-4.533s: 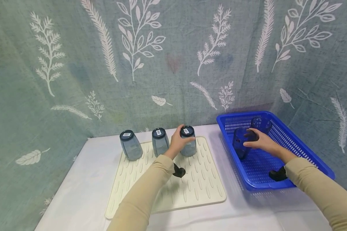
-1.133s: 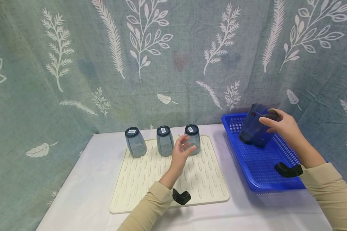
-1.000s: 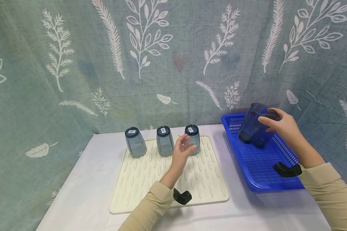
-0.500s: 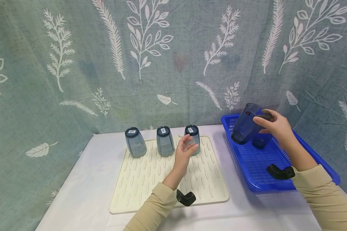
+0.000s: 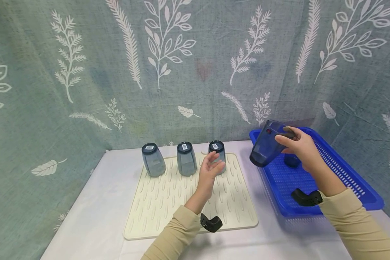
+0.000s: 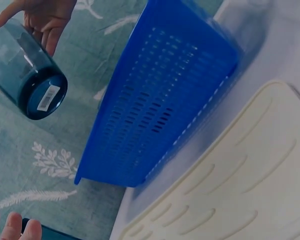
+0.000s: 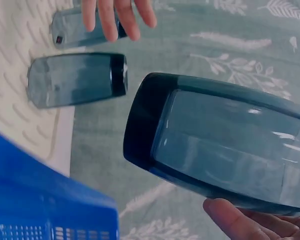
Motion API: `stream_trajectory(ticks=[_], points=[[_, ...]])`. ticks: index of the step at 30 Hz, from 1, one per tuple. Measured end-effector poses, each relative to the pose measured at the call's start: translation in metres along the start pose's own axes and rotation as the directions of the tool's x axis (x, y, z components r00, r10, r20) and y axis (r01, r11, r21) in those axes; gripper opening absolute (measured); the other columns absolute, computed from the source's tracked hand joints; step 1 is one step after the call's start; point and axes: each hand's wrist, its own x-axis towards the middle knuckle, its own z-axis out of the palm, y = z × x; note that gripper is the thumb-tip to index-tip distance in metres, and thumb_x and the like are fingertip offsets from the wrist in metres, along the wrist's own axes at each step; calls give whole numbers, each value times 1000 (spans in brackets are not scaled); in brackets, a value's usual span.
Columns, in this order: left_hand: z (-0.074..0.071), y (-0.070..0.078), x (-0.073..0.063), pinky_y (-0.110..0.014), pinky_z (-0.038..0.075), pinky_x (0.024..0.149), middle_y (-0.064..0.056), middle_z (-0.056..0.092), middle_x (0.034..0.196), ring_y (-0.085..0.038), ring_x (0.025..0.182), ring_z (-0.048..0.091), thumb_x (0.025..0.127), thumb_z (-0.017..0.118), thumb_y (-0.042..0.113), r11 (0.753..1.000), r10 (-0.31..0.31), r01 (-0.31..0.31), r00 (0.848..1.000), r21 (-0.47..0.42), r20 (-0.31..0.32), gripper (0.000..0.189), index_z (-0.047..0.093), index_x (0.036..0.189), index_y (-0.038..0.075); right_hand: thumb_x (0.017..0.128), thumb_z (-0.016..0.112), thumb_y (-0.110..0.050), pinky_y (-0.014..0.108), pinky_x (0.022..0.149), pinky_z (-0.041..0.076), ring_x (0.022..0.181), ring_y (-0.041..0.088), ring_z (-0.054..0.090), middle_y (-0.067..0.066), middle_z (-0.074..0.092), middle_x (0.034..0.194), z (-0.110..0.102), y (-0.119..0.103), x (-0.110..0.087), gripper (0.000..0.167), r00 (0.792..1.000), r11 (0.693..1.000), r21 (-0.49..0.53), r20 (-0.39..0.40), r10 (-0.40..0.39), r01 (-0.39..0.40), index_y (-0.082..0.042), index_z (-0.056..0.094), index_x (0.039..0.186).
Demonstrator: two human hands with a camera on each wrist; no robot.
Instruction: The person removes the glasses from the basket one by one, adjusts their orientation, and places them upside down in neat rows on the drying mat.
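In the head view my right hand (image 5: 300, 146) grips a blue-tinted drinking glass (image 5: 267, 144) near its rim. The glass tilts, base toward lower left, above the basket's left edge. The right wrist view shows this glass (image 7: 220, 140) large, the thumb (image 7: 230, 220) against its side. My left hand (image 5: 208, 175) hovers with relaxed, spread fingers just before the rightmost upturned glass (image 5: 219, 156), partly covering it; contact cannot be told. Two more upturned glasses, one in the middle (image 5: 186, 160) and one at left (image 5: 154, 161), stand along the mat's back edge.
The cream ridged drying mat (image 5: 169, 213) lies on a white-covered table (image 5: 84, 202). To its right sits a blue perforated basket (image 5: 347, 177) with another glass (image 5: 291, 160) inside, partly hidden by my right hand. A patterned curtain (image 5: 201, 94) hangs behind.
My right hand has lifted the glass out of the basket and carried it left to the basket's edge. The left hand has released the rightmost glass and drawn back from it.
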Motion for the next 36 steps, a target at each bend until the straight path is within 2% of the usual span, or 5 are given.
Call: stream_trajectory(ticks=[7,10,21,27,36], points=[[0,-2,-1,-42,42,97,-20,40,135,-10,102,54,87,56,8,999,-30,30,999,-20,-23,55,33,136,0,91,53,-35,19,73,52,79,-9,56,29,40,132,12,-2,-1,72,1000,999,39,28,11,-12,-1,20,144],[0,-3,-3,-42,41,98,-19,40,135,-7,100,54,87,55,8,999,-41,40,999,-31,-27,54,33,136,1,91,52,-36,24,77,53,81,-8,56,29,40,133,17,-3,-2,72,999,999,34,48,14,-16,-2,20,145],[-2,-4,-6,-46,41,98,-19,40,135,-27,119,47,90,54,11,995,-68,64,996,-75,-50,54,30,137,0,90,55,-31,20,74,53,81,-8,57,29,39,131,36,-4,-4,72,997,988,153,72,28,-39,2,20,143],[-2,-6,-7,-47,39,99,-17,40,133,-35,123,42,89,54,11,984,-106,94,992,-151,-69,55,31,138,1,90,56,-32,26,78,53,82,-4,59,29,39,132,48,-2,-4,72,996,982,182,81,39,-53,2,21,143],[-6,-8,-9,-45,42,97,-22,34,139,-38,126,38,93,47,17,979,-106,97,994,-177,-41,53,27,139,-1,90,55,-36,32,86,50,86,2,59,25,41,133,64,1,-5,73,993,972,213,85,86,-103,-1,20,144]])
